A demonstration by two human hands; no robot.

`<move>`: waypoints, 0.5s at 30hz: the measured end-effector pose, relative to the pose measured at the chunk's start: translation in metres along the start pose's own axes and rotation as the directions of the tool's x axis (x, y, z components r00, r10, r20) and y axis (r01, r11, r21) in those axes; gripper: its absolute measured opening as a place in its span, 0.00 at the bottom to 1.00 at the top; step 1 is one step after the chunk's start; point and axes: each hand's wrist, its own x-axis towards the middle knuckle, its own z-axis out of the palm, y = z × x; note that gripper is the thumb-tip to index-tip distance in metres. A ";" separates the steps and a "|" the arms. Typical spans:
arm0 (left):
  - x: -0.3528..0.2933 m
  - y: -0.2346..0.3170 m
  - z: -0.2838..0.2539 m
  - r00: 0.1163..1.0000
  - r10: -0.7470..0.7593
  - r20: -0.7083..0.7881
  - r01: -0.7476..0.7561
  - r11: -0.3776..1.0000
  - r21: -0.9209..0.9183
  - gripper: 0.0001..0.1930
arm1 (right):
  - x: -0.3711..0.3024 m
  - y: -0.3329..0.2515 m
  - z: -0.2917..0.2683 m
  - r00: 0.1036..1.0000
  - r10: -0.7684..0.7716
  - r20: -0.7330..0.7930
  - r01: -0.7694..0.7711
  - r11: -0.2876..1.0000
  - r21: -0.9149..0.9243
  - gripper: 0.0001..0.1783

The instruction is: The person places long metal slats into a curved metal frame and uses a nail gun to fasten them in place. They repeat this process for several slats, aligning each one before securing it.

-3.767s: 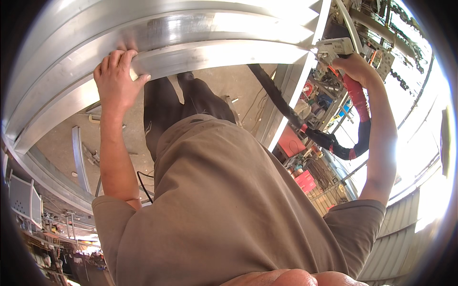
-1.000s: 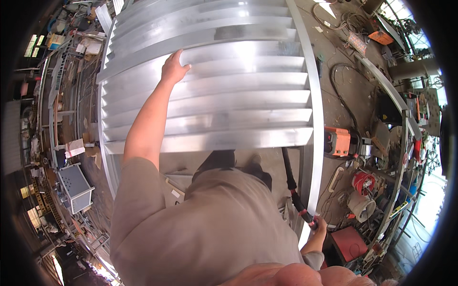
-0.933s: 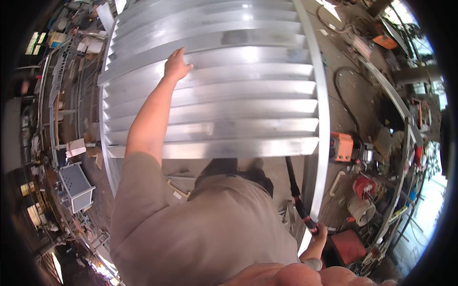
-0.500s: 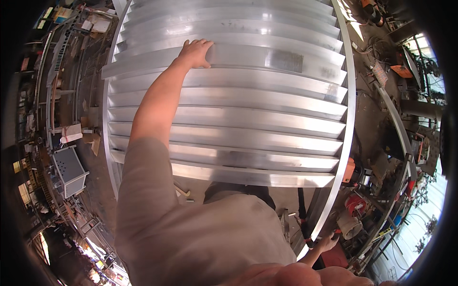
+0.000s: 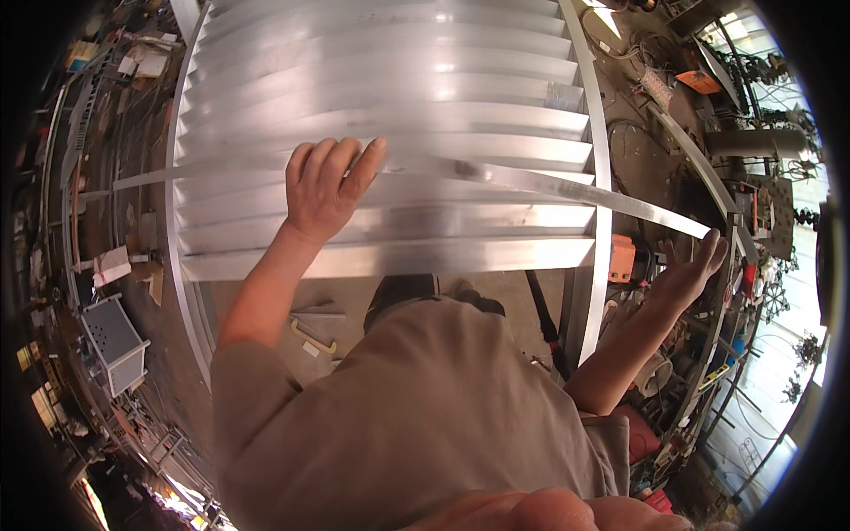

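A long, thin aluminum slat (image 5: 575, 189) lies slanted across a large louvered metal panel (image 5: 390, 261), jutting past both side rails. Curled over the slat near its middle is my left hand (image 5: 329, 181), closed on it; the metal beside the fingers is blurred. Out to the right, beyond the panel's rail, my right hand (image 5: 691, 270) has its fingers stretched out and its thumb apart. Its fingertips are at the slat's right end, and I cannot tell whether they press on it. Several fixed louver blades sit in parallel rows beneath the slat.
An orange tool body (image 5: 622, 258) lies beside the panel's right rail. Left of the panel stands a grey metal box (image 5: 115, 341). A yellowish hooked piece (image 5: 314, 338) is on the floor near my legs. Racks and clutter line both sides.
The loose slat has come nearer to me and now slants across the panel, shifted rightward. My left hand came back with it; my right hand rose from low right to its end.
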 end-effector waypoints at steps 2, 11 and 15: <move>-0.014 0.032 -0.034 0.999 -0.026 -0.042 0.029 0.997 0.068 0.34 | 0.002 0.027 -0.032 0.999 0.004 0.033 -0.009 0.988 0.157 0.43; -0.075 0.155 -0.175 0.983 -0.183 0.010 0.182 0.983 0.036 0.26 | 0.052 0.155 -0.164 0.823 0.205 0.529 -0.521 0.642 0.562 0.35; -0.091 0.185 -0.218 0.926 -0.364 -0.103 0.378 0.903 0.202 0.21 | 0.037 0.183 -0.205 0.837 0.065 0.544 -0.509 0.459 0.728 0.34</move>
